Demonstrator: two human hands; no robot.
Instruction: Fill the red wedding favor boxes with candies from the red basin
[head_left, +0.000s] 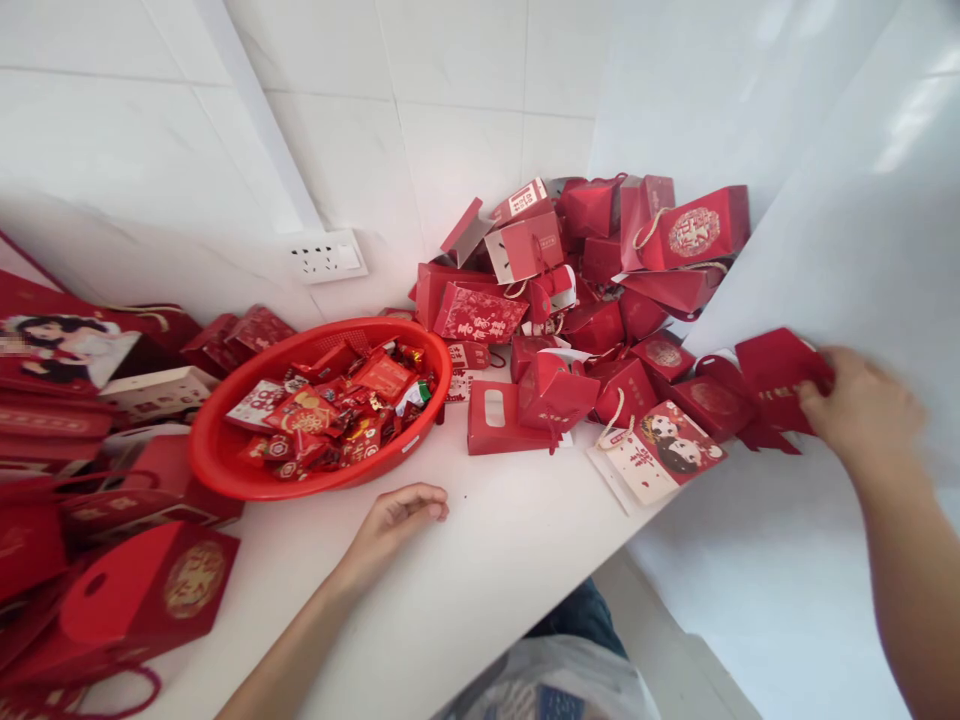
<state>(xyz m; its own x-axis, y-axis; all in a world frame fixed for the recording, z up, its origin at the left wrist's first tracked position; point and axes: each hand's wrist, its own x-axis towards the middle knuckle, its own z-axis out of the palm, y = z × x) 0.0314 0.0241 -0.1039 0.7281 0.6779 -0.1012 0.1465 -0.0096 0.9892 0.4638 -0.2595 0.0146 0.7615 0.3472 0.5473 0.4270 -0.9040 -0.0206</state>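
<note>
My right hand [862, 400] is at the far right, its thumb and fingers closed on a red gift box [780, 380] with gold lettering, beside the wall. My left hand [405, 515] rests over the white table [480, 550], fingers curled together; whether anything is inside them is hidden. Just beyond it stands a red oval basket [300, 490] holding red-wrapped sweets [307, 415]. A heap of red gift boxes [559, 390] lies at the back right, with a cream and red box [664, 455] showing two cartoon figures at its front.
More red boxes [150, 590] are piled at the left. A power socket [328, 257] sits on the tiled wall behind the basket. Below the table's front edge is a clear plastic bag [555, 680]. A white wall borders the table at right.
</note>
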